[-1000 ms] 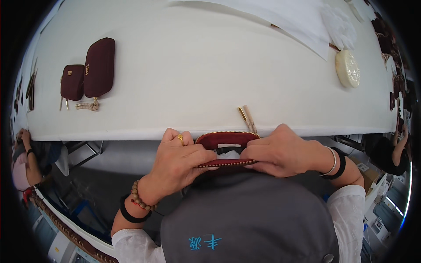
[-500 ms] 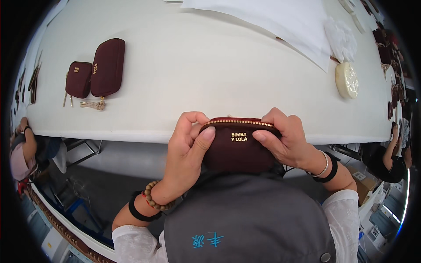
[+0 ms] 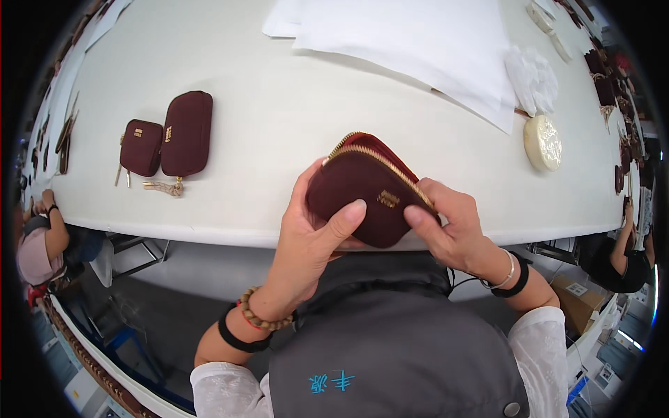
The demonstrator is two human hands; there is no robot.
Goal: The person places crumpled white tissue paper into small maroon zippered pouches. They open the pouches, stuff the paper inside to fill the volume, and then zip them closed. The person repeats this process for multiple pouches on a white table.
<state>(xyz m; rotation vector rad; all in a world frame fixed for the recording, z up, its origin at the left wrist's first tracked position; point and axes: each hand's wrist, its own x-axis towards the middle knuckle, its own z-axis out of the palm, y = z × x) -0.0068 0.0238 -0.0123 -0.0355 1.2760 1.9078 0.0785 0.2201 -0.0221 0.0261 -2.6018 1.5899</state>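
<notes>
While both hands are busy, small pouch (image 3: 141, 148): one, maroon, well off left of the grip and slightly ahead, right beside a bigger one.
Larger pouch (image 3: 187, 134): one, between the small one and the grip, long axis pointing away from the person. Left hand is nearer.
Left hand (image 3: 310, 240): wrapped round the left side of the held pouch, thumb laid on its front.
Held pouch (image 3: 355, 191): one, between the hands over the table (image 3: 254, 181) edge, gaping along its gold zip, red lining showing. Long axis slants down toward the right hand.
White sheets (image 3: 404, 42): at least two, overlapping, ahead of the grip.
Right hand (image 3: 456, 226): pinching the pouch's right end, thumb in front; can't really see the fingers behind.
Clear bag (image 3: 532, 80): one crumpled, ahead and right of the grip.
Cream disc (image 3: 542, 143): one wrapped, just nearer than the bag.
</notes>
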